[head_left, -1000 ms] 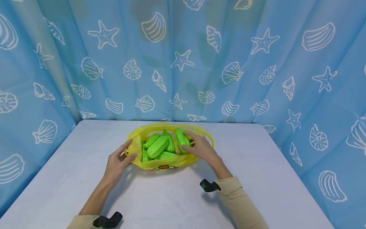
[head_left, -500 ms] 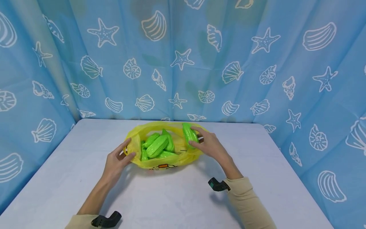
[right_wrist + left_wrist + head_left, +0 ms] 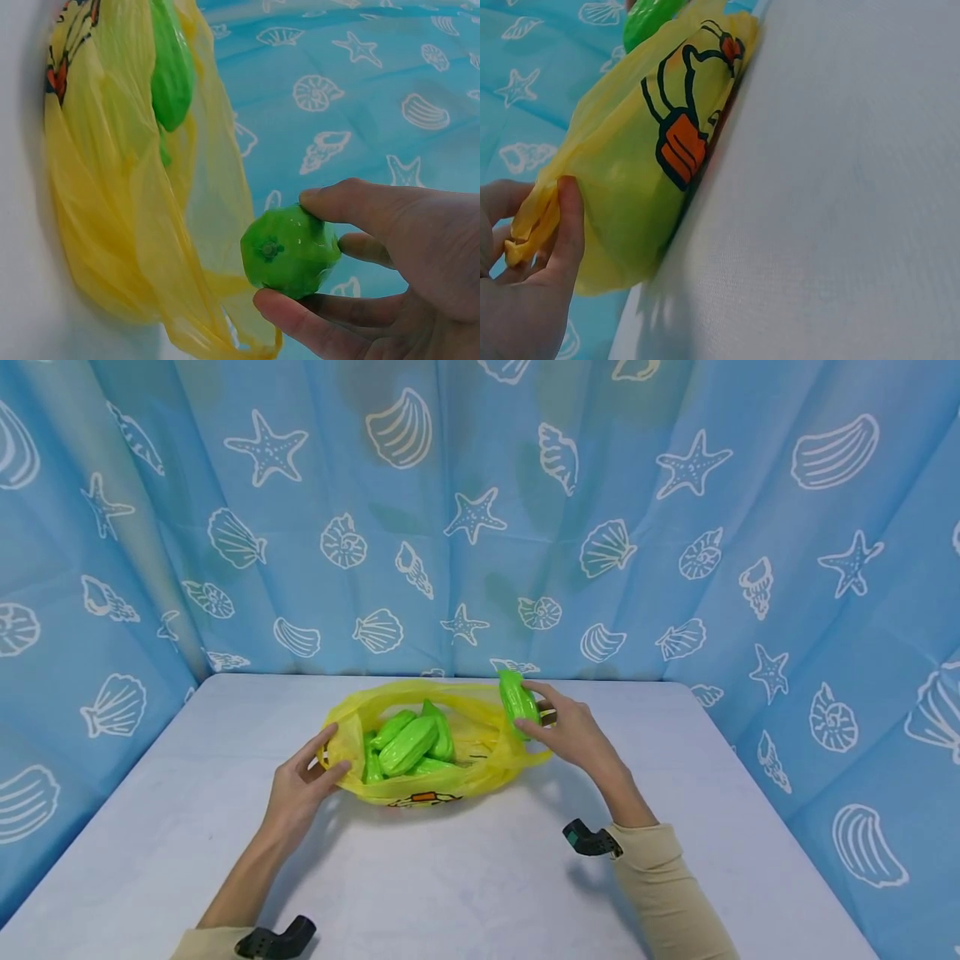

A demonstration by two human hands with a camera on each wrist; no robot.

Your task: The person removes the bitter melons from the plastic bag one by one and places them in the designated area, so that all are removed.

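Note:
A yellow plastic bag (image 3: 495, 781) lies on the table with its mouth wide open and a dark and orange print on its front. Several glossy, ridged green toy gourds (image 3: 408, 747) are piled in its left half. My left hand (image 3: 292, 789) pinches the bag's left edge, the film bunched between thumb and fingers in the left wrist view. My right hand (image 3: 573, 735) holds one ridged green toy gourd (image 3: 516, 703) upright at the bag's right rim. Its round end with a small stem mark faces the right wrist camera, and thumb and fingertips grip its sides.
A white table (image 3: 450, 877) carries the bag near its back edge. Behind hangs a blue curtain (image 3: 525, 568) with white shells and starfish, wrapping round both sides. A bag handle loop (image 3: 259, 349) hangs near the right hand's fingers.
My right hand has lifted the gourd out of the bag's right side and carried it up and right to the rim. My left hand keeps its hold on the bag.

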